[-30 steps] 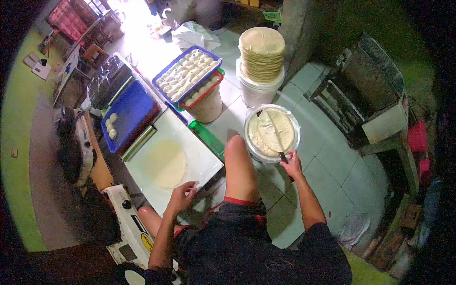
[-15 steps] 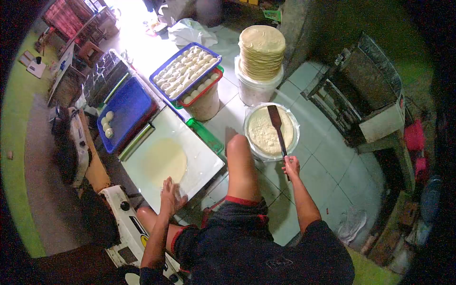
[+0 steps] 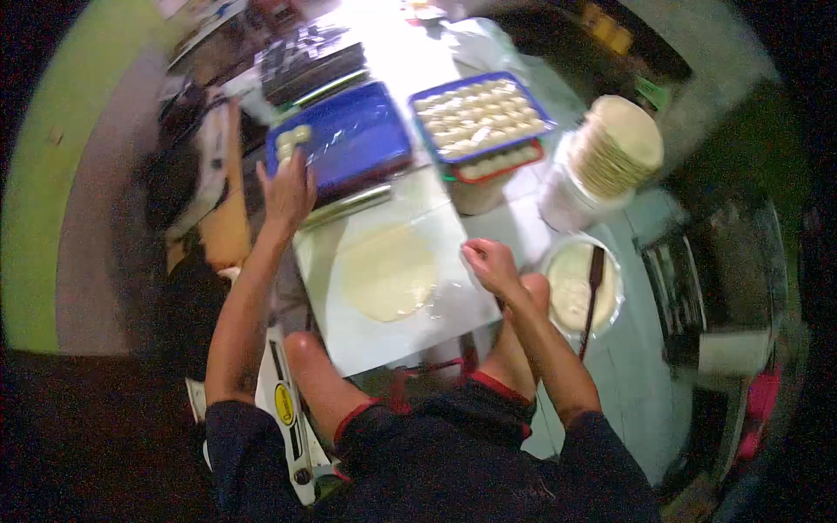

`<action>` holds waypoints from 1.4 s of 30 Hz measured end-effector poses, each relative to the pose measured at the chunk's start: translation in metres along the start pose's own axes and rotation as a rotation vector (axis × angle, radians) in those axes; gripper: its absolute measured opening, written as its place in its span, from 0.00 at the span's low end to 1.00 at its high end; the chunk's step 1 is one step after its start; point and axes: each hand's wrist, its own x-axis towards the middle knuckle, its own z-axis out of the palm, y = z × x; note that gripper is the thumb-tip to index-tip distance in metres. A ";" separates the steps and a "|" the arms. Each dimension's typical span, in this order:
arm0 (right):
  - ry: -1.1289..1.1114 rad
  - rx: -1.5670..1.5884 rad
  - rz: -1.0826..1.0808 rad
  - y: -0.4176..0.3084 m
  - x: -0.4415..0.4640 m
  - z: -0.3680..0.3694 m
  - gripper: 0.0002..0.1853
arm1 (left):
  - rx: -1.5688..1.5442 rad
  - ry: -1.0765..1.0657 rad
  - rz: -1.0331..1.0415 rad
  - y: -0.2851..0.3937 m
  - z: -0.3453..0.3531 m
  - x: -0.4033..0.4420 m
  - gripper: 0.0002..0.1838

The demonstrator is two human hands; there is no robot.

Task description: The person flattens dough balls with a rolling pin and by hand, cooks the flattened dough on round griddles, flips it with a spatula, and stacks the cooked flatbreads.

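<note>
My left hand (image 3: 289,193) reaches over the near-left edge of the blue tray (image 3: 362,131), thumb and fingers apart. Its fingertips are at the small dough balls (image 3: 294,137), and blur hides whether they touch one. A thin, round sheet of dough (image 3: 390,272) lies flat on the white board (image 3: 340,344) before me. Beside the board's right edge is my right hand (image 3: 493,266), its fingers curled together; whatever may be in them is hidden. A dark, long-handled spatula (image 3: 595,277) rests across the round tub of pale dough (image 3: 571,292), with no hand on it.
A blue tray full of dough pieces (image 3: 479,118) sits atop a red tray (image 3: 506,163) at the back. To its right, a tall stack of flat rounds (image 3: 617,148) tops a white bucket (image 3: 562,192). A metal roller (image 3: 349,205) lies along the board's far edge.
My right hand has let go of the spatula and come over to the board's right side. My left hand has moved from the dough sheet up to the dough balls. The view has turned left.
</note>
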 end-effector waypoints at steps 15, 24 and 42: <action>0.001 -0.141 -1.079 -0.038 0.149 0.191 0.04 | -0.650 -0.062 -0.171 0.049 0.115 -0.154 0.22; -1.429 -0.551 -0.462 -0.096 0.214 0.115 0.18 | -0.773 -0.005 0.103 0.045 0.151 -0.168 0.11; -1.635 0.169 -0.169 -0.267 0.091 0.099 0.37 | -1.472 -0.776 -0.629 -0.042 -0.069 -0.249 0.22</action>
